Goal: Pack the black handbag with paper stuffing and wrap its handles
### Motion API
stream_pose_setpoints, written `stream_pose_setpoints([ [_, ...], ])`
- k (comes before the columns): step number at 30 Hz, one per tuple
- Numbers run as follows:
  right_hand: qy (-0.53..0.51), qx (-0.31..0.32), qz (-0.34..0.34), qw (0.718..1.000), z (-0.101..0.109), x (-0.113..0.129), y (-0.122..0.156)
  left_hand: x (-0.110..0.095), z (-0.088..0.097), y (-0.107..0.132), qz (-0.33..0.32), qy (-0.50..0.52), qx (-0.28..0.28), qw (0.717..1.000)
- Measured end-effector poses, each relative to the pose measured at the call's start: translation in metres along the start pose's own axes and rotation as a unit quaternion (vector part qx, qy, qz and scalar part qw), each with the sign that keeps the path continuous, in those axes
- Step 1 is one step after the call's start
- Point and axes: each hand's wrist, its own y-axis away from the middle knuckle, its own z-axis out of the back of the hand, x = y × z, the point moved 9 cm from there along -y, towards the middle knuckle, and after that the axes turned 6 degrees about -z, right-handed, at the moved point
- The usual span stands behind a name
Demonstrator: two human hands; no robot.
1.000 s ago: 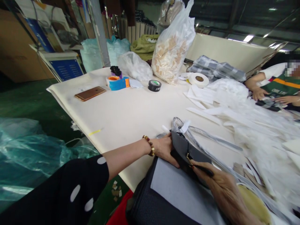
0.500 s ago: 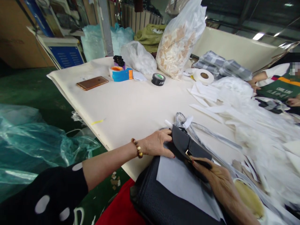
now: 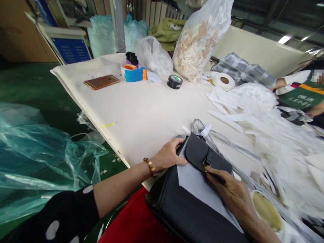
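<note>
A black leather handbag (image 3: 199,206) rests at the table's near edge, against the red cloth on my lap. Across its front lies a white sheet of paper (image 3: 194,189). Above that sheet is a dark flap (image 3: 196,152) with a short strap and a gold buckle (image 3: 205,165). My left hand (image 3: 169,155) grips the flap section's left end, thumb on the near side and fingers behind. My right hand (image 3: 227,189) pinches at the buckle, and a dark strap-like piece (image 3: 216,177) shows along its fingers. What its fingertips hold is partly hidden.
Clear plastic-wrapped straps (image 3: 235,148) and white scraps (image 3: 283,141) spread rightward. A round tub (image 3: 268,209) stands beside my right forearm. Farther back are a phone (image 3: 101,82), black tape (image 3: 174,81), a white roll (image 3: 222,81) and a filled plastic bag (image 3: 197,47). A co-worker (image 3: 298,91) is at right.
The flap section has tilted so more of its front faces me. Both hands keep their hold, the right still at the buckle. The camera view has shifted slightly.
</note>
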Motion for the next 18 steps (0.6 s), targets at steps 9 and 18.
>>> stream_pose_setpoints([
  [9, 0.051, 0.010, 0.164, 0.985, -0.008, 0.036, 0.010, 0.007, -0.001, -0.001, -0.017, 0.026, -0.002, 1.000],
  [18, 0.044, 0.083, 0.149, 0.984, -0.014, 0.038, 0.010, -0.043, 0.002, 0.009, -0.070, -0.128, 0.019, 0.989],
])
